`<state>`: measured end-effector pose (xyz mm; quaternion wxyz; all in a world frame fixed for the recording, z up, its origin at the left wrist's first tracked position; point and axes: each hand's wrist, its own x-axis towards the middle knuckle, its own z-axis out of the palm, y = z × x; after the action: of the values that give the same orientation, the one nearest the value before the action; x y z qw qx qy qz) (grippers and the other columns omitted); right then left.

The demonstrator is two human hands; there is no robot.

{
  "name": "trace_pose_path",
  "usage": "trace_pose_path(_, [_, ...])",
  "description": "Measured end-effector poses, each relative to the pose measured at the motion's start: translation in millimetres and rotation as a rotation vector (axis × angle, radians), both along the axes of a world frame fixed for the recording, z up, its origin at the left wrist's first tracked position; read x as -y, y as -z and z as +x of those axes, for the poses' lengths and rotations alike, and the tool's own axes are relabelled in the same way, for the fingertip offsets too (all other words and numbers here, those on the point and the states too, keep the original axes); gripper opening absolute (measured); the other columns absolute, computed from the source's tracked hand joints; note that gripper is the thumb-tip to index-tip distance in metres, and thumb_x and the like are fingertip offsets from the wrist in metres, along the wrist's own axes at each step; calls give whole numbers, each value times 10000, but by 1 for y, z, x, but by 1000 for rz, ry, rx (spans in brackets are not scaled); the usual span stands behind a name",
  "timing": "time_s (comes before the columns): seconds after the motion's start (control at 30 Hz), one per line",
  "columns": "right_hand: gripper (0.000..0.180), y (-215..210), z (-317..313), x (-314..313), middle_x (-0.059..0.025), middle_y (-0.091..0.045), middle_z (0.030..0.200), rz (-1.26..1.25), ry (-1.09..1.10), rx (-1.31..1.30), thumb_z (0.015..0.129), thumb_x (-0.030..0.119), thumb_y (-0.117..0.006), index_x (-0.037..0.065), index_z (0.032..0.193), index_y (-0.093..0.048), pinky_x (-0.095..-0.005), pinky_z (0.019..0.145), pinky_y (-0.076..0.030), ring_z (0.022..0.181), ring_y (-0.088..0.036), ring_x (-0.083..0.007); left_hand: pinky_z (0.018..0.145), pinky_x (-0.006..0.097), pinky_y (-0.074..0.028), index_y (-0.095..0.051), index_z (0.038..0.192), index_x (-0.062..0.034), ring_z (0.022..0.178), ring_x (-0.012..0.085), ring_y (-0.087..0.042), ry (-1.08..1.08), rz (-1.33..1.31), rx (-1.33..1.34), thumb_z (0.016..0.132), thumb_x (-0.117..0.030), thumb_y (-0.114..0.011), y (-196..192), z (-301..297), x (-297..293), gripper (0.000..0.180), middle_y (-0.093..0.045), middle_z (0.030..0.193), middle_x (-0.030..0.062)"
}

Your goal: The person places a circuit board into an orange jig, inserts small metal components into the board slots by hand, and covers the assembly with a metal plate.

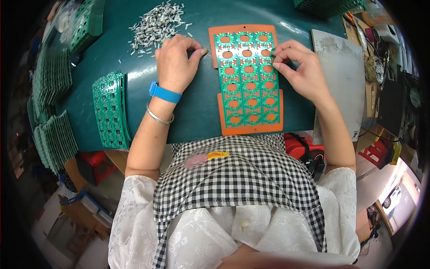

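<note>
A green circuit board panel [242,92], with rows of oval cut-outs, lies on an orange holder [246,131] on the table in front of me. My right hand [302,69] is at the panel's upper right edge, its fingers bent and the thumb drawn close to them. Whatever they pinch is too small to make out. Left of the holder, my left hand [178,62] hovers just below a pile of small silvery metal pieces [156,28]. Its thumb and forefinger come together; I cannot see what is between them.
A stack of green panels [109,111] lies on the green table [192,116] at the left. More panels [51,80] stand in rows along the far left edge. A grey metal plate [339,85] is at the right, with tools and clutter beyond it.
</note>
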<state>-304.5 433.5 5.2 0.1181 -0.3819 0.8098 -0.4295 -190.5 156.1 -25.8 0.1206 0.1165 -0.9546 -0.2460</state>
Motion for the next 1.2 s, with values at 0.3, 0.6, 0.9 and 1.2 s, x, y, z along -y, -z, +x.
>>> trace_pose_path(0.3, [97, 3, -1, 2, -65, -655, 968, 21, 33, 4, 796, -16, -721, -26, 866, -654, -285, 728, -531, 814, -647, -173, 775, 423, -403, -679, 792, -90, 904, 282, -578, 57, -33, -61, 802, -145, -743, 1, -1, 0, 85, -642, 861, 54])
trace_pose_path(0.6, [102, 3, 0, 4, -60, -649, 964, 33, 15, 23, 794, -22, -725, -21, 863, -650, -295, 746, -523, 848, -635, -179, 698, 422, -482, -632, 823, -43, 790, 319, -597, 29, 71, -67, 823, -99, -716, -16, 1, -4, 101, -645, 782, 97])
trace_pose_path(0.9, [128, 0, -2, 7, -51, -647, 925, 76, -112, -300, 738, 51, -766, 31, 820, -671, -371, 741, -521, 905, -617, -259, 639, 282, -545, -644, 1012, -32, 763, 197, -722, 103, 342, -199, 833, 18, -687, -43, 10, -37, 191, -727, 851, 95])
trace_pose_path(1.2, [190, -27, 33, 40, -99, -653, 904, -248, -149, -109, 752, 40, -761, 43, 920, -673, -342, 696, -525, 809, -646, -270, 740, 286, -560, -603, 1131, -21, 865, 189, -732, 292, 442, -384, 801, 54, -720, -53, 23, -75, 358, -727, 902, 93])
